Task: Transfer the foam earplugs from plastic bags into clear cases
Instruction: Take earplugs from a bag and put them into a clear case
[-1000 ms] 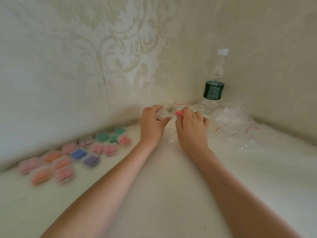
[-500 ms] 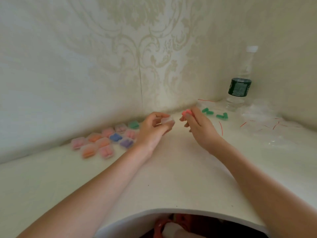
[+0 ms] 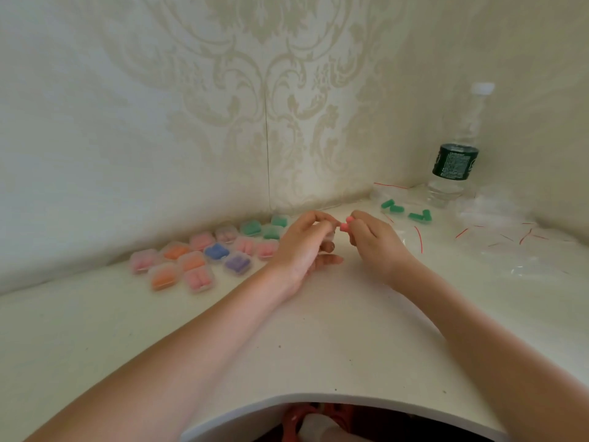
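Observation:
My left hand (image 3: 306, 247) holds a small clear case (image 3: 330, 239) between its curled fingers and thumb, mostly hidden by them. Right beside it, my right hand (image 3: 374, 242) pinches pink foam earplugs (image 3: 345, 224) at its fingertips, close to the case. Several filled clear cases (image 3: 204, 253) with pink, orange, blue, purple and green earplugs lie in a cluster at the left by the wall. Green earplugs (image 3: 404, 212) lie in clear bags (image 3: 392, 199) with red strips at the back right.
A water bottle (image 3: 455, 161) with a dark green label stands in the right corner. A heap of emptied clear bags (image 3: 510, 237) spreads beside it. The white tabletop (image 3: 287, 330) has a curved front edge, with red footwear below it. Patterned walls close in behind.
The view has swung down and back, showing the table's front edge. My hands have come together again, the pink earplugs now right at the case in my left hand.

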The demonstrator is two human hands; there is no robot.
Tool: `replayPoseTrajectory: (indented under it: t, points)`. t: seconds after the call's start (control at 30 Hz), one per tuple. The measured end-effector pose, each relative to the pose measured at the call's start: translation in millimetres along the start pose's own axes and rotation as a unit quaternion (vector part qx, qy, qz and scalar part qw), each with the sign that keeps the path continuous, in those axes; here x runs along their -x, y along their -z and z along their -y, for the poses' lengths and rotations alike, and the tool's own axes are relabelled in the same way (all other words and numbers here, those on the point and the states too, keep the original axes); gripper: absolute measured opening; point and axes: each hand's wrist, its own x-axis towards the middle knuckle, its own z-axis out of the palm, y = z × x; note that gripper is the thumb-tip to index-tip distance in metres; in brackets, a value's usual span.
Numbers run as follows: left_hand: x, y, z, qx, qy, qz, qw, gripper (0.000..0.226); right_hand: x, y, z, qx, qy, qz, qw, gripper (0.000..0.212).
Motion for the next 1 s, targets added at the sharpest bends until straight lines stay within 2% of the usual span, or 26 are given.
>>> replayPoseTrajectory:
  t: [0.07,0.1,0.17,0.2,0.27,0.3,0.37,0.43,0.5,0.6,0.67,0.73,0.8,0.87,0.93,1.0]
  points:
    - [-1.4,-2.3,5.1,-0.037,-0.028,-0.016,0.999,0.007,-0.1,-1.4,-1.4,-0.018,-0.014,0.02,1.0,0.031]
    - [-1.2,-3.8,6.3,-0.016,-0.027,-0.027,0.999,0.008,0.6,-2.2,-0.8,-0.016,-0.011,0.022,1.0,0.031]
    - [-0.6,-6.5,4.4,0.121,0.029,-0.034,0.992,0.006,2.1,-2.9,2.6,-0.001,0.023,-0.001,1.0,0.031]
    - [-0.3,-6.8,1.9,0.209,0.068,-0.018,0.975,0.006,3.3,-2.4,5.0,0.018,0.054,-0.017,0.998,0.032]
    - [0.4,-2.5,-2.0,0.349,0.136,0.033,0.927,0.022,7.0,-1.1,9.2,0.081,0.133,-0.029,0.987,0.032]
    - [0.1,1.0,-3.4,0.387,0.153,0.049,0.908,0.03,9.3,-0.9,10.5,0.115,0.179,-0.024,0.977,0.029]
    - [1.6,6.4,-7.3,0.409,0.167,0.073,0.894,0.048,11.3,-3.2,9.1,0.209,0.261,-0.008,0.942,0.022]
    - [2.9,8.2,-9.6,0.4,0.171,0.079,0.897,0.066,10.2,-9.7,7.3,0.328,0.301,-0.006,0.895,0.033]
    - [2.5,8.2,-9.5,0.4,0.175,0.066,0.897,0.07,7.9,-13.9,8.7,0.378,0.305,-0.009,0.874,0.041]
    - [-0.2,8.4,-9.0,0.43,0.184,0.018,0.884,0.057,6.7,-14.4,8.1,0.355,0.284,0.027,0.89,0.05]
    - [-0.3,6.5,-10.2,0.441,0.188,0.001,0.877,0.048,7.0,-12.7,9.0,0.253,0.244,0.049,0.935,0.047]
    - [0.9,2.8,-12.4,0.43,0.191,-0.019,0.882,0.031,5.3,-10.7,9.1,0.142,0.214,0.004,0.967,0.038]
    - [-1.4,1.8,-9.3,0.403,0.188,-0.049,0.894,0.026,1.5,-6.2,5.4,0.157,0.203,-0.029,0.966,0.035]
    - [-4.0,1.5,-4.9,0.37,0.183,-0.05,0.909,0.024,-0.2,-2.1,-0.2,0.194,0.185,0.016,0.963,0.032]
    - [-4.8,-0.5,-3.4,0.33,0.176,-0.045,0.926,0.022,0.6,-0.2,-2.3,0.175,0.17,0.036,0.969,0.029]
    - [-5.2,-5.0,-3.9,0.263,0.157,-0.049,0.951,0.024,0.2,0.9,0.8,0.136,0.16,0.01,0.978,0.023]
